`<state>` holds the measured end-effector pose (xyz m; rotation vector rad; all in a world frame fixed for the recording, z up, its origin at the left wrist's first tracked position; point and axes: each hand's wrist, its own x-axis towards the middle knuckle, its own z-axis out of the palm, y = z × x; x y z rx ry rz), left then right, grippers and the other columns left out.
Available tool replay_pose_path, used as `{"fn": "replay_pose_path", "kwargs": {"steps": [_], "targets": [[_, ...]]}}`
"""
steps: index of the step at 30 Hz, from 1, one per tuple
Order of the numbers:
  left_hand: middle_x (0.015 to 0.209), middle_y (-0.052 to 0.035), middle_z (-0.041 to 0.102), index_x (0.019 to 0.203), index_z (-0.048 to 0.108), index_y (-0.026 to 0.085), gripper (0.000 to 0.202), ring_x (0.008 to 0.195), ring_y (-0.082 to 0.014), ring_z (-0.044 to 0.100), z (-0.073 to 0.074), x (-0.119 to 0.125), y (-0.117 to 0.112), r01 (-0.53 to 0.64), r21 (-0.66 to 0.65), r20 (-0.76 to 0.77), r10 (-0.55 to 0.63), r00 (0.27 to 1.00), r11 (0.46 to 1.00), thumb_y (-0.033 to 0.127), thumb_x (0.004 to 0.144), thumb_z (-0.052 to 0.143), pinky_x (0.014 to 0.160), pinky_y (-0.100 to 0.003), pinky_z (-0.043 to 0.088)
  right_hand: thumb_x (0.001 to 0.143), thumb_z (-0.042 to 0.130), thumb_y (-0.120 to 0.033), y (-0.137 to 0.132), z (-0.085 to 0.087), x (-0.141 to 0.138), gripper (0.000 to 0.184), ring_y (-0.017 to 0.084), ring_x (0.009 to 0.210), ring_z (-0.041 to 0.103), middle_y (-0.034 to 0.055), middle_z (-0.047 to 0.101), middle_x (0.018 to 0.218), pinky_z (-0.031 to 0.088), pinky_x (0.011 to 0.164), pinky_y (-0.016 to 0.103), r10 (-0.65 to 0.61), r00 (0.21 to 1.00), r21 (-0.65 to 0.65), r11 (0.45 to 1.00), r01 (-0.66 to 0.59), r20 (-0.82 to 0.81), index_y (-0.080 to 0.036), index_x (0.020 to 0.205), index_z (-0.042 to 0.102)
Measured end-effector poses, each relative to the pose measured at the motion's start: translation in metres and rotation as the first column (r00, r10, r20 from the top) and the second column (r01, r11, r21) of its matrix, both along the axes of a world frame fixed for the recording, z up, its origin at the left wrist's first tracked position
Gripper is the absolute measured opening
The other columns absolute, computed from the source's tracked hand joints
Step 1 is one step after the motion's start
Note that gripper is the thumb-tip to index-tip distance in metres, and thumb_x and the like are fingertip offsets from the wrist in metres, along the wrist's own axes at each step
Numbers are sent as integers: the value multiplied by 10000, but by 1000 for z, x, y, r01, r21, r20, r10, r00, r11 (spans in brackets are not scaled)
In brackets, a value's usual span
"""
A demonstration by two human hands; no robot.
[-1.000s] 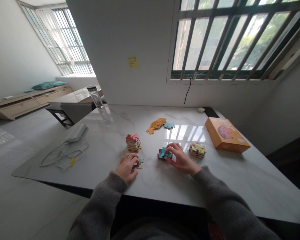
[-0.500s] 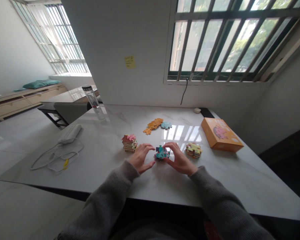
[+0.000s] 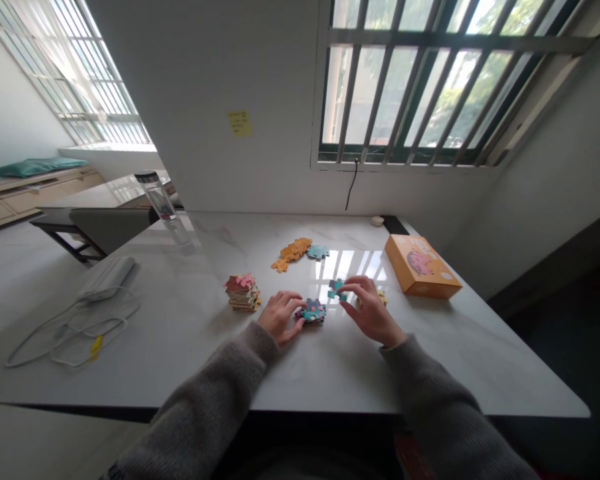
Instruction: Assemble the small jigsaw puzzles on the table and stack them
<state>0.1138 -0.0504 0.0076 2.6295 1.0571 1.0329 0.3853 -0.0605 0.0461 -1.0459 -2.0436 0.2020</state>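
right hand [image 3: 373, 311] pinches a small teal cardboard jigsaw piece [image 3: 336, 289]. left hand [image 3: 279, 317], fingers loosely spread, touches a low multicoloured stack of jigsaw pieces [image 3: 313, 311]

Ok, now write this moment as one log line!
left hand: touching puzzle pile | right hand: holding teal puzzle piece | nearby: orange box

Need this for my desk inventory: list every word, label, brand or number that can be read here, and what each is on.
Sticky note: handwriting, too small to read.
Orange box: marks on its lid, too blurred to read.
No other text can be made out.
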Motion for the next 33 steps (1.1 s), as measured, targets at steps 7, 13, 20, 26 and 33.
{"fn": "replay_pose_path", "kwargs": {"steps": [7, 13, 20, 26, 33], "targets": [[1151, -92, 628, 1060, 626, 222, 270, 1089, -293, 547, -2, 2, 3, -28, -57, -61, 25, 998, 998, 321, 822, 703, 933, -470, 452, 909, 598, -276, -1, -11, 64, 155, 296, 1098, 532, 97, 548, 1127, 448, 989, 516, -162, 986, -19, 987, 162, 31, -247, 1061, 613], [1101, -75, 644, 986, 634, 224, 186, 1049, -273, 561, -3, 5, 4, -35, -86, -35, 32, 999, 996, 299, 833, 711, 912, -448, 447, 864, 589, -265, 3, -25, 78, 129, 300, 1047, 548, 97, 576, 1092, 448, 955, 517, -239, 963, -62, 967, 248, 122, -230, 985, 616], [1051, -69, 627, 931, 616, 214, 178, 1000, -251, 560, 0, 6, 4, 4, -121, 109, 9, 994, 993, 255, 809, 739, 932, -443, 454, 922, 577, -279, -7, -18, 46, 150, 342, 1176, 502, 117, 578, 1255, 388, 1008, 573, -286, 948, 97, 957, 274, 142, -244, 1055, 636], [1091, -85, 608, 948, 594, 218, 168, 1037, -253, 557, 7, 4, 1, 75, -59, 213, -61, 975, 995, 243, 829, 710, 953, -443, 471, 935, 562, -203, -16, -13, -21, 410, 299, 1202, 540, 115, 583, 1281, 466, 1020, 526, 84, 992, 11, 996, -86, 94, -273, 1335, 508], [1078, -86, 607, 882, 574, 209, 173, 1038, -225, 591, 10, 5, -1, 173, -94, 351, -130, 927, 980, 289, 854, 725, 921, -407, 517, 966, 580, -232, -8, -12, -38, 280, 250, 1122, 603, 100, 639, 1175, 539, 954, 449, 221, 974, -58, 973, -223, -39, -268, 1243, 563]]}}
